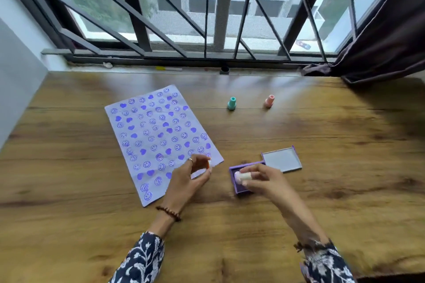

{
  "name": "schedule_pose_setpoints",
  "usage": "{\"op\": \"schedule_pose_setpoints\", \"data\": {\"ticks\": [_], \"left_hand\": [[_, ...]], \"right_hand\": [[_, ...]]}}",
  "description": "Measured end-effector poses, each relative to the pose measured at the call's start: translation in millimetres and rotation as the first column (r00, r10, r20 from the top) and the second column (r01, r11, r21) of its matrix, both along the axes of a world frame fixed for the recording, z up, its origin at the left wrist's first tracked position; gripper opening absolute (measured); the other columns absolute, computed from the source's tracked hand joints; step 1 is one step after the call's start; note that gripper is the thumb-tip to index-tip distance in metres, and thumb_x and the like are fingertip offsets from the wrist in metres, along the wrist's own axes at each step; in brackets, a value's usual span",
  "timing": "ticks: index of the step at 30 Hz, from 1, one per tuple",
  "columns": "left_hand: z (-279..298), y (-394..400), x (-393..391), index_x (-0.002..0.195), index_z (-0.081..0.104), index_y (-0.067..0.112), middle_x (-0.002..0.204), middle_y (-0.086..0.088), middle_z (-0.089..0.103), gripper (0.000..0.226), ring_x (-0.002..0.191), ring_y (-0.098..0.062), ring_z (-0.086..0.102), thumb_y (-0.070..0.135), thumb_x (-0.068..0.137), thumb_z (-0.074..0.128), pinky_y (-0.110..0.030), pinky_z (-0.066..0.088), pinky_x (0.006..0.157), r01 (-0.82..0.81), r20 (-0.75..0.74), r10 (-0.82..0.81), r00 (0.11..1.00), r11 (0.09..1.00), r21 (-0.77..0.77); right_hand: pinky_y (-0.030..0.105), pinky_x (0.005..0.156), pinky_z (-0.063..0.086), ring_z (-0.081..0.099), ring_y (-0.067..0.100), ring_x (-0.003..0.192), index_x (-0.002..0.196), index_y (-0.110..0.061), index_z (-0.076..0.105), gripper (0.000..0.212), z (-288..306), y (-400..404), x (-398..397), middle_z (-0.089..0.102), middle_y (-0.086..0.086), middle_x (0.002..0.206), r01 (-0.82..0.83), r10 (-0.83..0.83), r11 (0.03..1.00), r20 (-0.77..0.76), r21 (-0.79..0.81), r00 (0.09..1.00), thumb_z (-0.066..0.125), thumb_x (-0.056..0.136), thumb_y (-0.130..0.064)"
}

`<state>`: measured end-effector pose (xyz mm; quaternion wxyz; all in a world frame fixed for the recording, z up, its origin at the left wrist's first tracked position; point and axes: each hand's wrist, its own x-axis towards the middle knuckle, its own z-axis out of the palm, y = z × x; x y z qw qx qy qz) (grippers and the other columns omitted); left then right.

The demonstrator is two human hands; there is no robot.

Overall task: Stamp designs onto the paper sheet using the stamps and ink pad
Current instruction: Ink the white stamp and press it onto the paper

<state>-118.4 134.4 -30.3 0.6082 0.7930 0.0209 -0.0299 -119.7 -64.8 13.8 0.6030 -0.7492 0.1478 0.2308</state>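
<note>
A white paper sheet (156,135) lies on the wooden table, covered with several purple smiley and heart prints. My left hand (188,179) hovers over the sheet's near right corner, pinching a small orange-and-white stamp (209,164). My right hand (262,179) grips a pale cream stamp (241,176) lying sideways over the purple ink pad (236,187). The pad's lid (281,159) lies open beside it. A teal stamp (231,103) and a pink stamp (269,101) stand upright farther back.
The wooden table (322,190) ends at a window sill with dark metal bars (207,30). A dark curtain (379,48) hangs at the back right. A grey wall (16,76) runs along the left edge. A pen (169,68) rests on the sill.
</note>
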Motion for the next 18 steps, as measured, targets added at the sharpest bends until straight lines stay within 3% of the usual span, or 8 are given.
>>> {"op": "schedule_pose_setpoints", "data": {"ticks": [2, 3, 5, 8, 10, 13, 15, 18], "left_hand": [[2.5, 26.7, -9.0, 0.093, 0.062, 0.018, 0.092, 0.004, 0.07, 0.014, 0.088, 0.004, 0.064, 0.013, 0.081, 0.066, -0.007, 0.047, 0.083, -0.039, 0.018, 0.039, 0.999, 0.998, 0.05], [3.0, 40.6, -13.1, 0.093, 0.062, 0.019, 0.092, 0.005, 0.07, 0.014, 0.089, 0.003, 0.064, 0.014, 0.081, 0.066, -0.006, 0.046, 0.083, -0.056, 0.026, 0.055, 0.998, 0.996, 0.073], [3.4, 68.0, -19.2, 0.094, 0.061, 0.018, 0.092, 0.006, 0.07, 0.014, 0.09, 0.003, 0.063, 0.014, 0.081, 0.066, -0.003, 0.045, 0.08, -0.072, 0.037, 0.069, 0.997, 0.991, 0.116], [-0.8, 102.9, -23.3, 0.097, 0.061, 0.017, 0.096, 0.001, 0.07, 0.017, 0.092, 0.0, 0.063, 0.014, 0.081, 0.066, -0.012, 0.049, 0.082, -0.079, 0.027, 0.076, 0.997, 0.986, 0.15], [-6.4, 118.0, -25.6, 0.099, 0.061, 0.015, 0.099, -0.003, 0.07, 0.019, 0.094, -0.006, 0.065, 0.013, 0.081, 0.066, -0.024, 0.053, 0.082, -0.073, -0.015, 0.076, 0.997, 0.987, 0.141], [-15.0, 128.8, -26.5, 0.1, 0.06, 0.013, 0.103, -0.007, 0.069, 0.019, 0.092, -0.006, 0.065, 0.011, 0.081, 0.066, -0.013, 0.052, 0.079, -0.038, -0.042, 0.042, 0.998, 0.994, 0.1], [-19.2, 132.9, -25.8, 0.1, 0.059, 0.014, 0.105, -0.009, 0.069, 0.02, 0.093, -0.01, 0.065, 0.009, 0.082, 0.064, -0.011, 0.051, 0.08, -0.03, -0.055, 0.033, 0.998, 0.998, 0.047], [-24.4, 137.3, -24.9, 0.103, 0.058, 0.012, 0.108, -0.01, 0.068, 0.02, 0.099, -0.015, 0.065, 0.009, 0.083, 0.062, -0.017, 0.052, 0.086, -0.042, -0.088, 0.038, 0.995, 0.998, -0.049]], "right_hand": [[0.016, 0.064, 0.057, 0.067, 0.011, 0.068, 0.084, -0.01, 0.067, 0.014, -1.5, 15.1, -16.7, 0.072, 0.003, 0.077, 0.22, -0.112, 0.844, -0.239, 0.49, 0.964, 0.067, 0.072, -0.002], [0.017, 0.066, 0.058, 0.069, 0.011, 0.067, 0.085, -0.008, 0.066, 0.016, -2.9, 23.0, -24.1, 0.073, 0.005, 0.079, 0.306, -0.114, 0.727, -0.332, 0.614, 0.936, 0.068, 0.069, -0.005], [0.021, 0.066, 0.059, 0.071, 0.013, 0.069, 0.085, -0.004, 0.069, 0.028, -8.5, 39.1, -36.2, 0.075, 0.008, 0.082, 0.392, -0.088, 0.576, -0.422, 0.718, 0.902, 0.08, 0.059, -0.006], [0.025, 0.063, 0.06, 0.073, 0.018, 0.073, 0.081, 0.002, 0.073, 0.048, -17.7, 63.7, -48.1, 0.075, 0.013, 0.083, 0.422, -0.05, 0.486, -0.458, 0.765, 0.888, 0.093, 0.037, -0.003], [0.025, 0.063, 0.06, 0.073, 0.018, 0.073, 0.083, 0.003, 0.073, 0.049, -22.4, 78.6, -51.9, 0.075, 0.014, 0.083, 0.419, -0.041, 0.491, -0.461, 0.764, 0.887, 0.093, 0.038, -0.004], [0.021, 0.062, 0.059, 0.072, 0.014, 0.068, 0.085, -0.001, 0.073, 0.029, -27.3, 99.6, -52.9, 0.075, 0.011, 0.079, 0.419, -0.094, 0.558, -0.447, 0.716, 0.89, 0.08, 0.057, -0.006], [0.017, 0.06, 0.058, 0.069, 0.012, 0.062, 0.089, -0.003, 0.07, 0.023, -29.6, 114.4, -50.8, 0.074, 0.009, 0.076, 0.366, -0.163, 0.695, -0.361, 0.618, 0.918, 0.07, 0.067, -0.007], [0.015, 0.062, 0.052, 0.062, 0.009, 0.062, 0.093, -0.001, 0.07, 0.018, -33.1, 138.5, -49.4, 0.071, 0.002, 0.071, 0.198, -0.187, 0.944, -0.068, 0.264, 0.98, 0.069, 0.077, -0.007]]}}
